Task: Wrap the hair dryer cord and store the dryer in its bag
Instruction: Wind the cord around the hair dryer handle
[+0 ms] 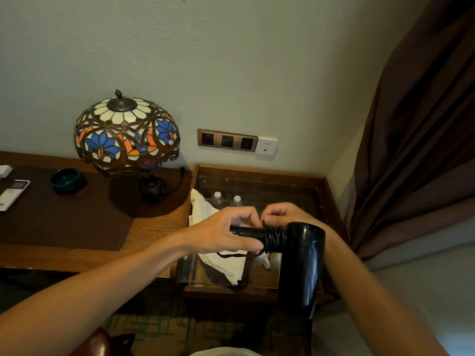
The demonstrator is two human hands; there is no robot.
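Observation:
A glossy black hair dryer (302,263) hangs in the air over a glass-topped side table (259,176), barrel pointing down toward me, handle pointing left. Its black cord (275,238) is wound in several tight turns around the handle next to the barrel. My left hand (221,231) grips the handle, thumb pressed by the coils. My right hand (282,214) sits behind the dryer and pinches the cord at the top of the coils. A loose length of cord droops below the handle. The white cloth bag (223,264) lies flat on the glass below.
A stained-glass lamp (126,134) stands on the wooden desk (154,227) at left, with a dark bowl (67,180) and a white remote (12,194). Wall sockets (227,140) sit above the side table. Bottles (218,197) show under the glass. Brown curtain (416,140) hangs right.

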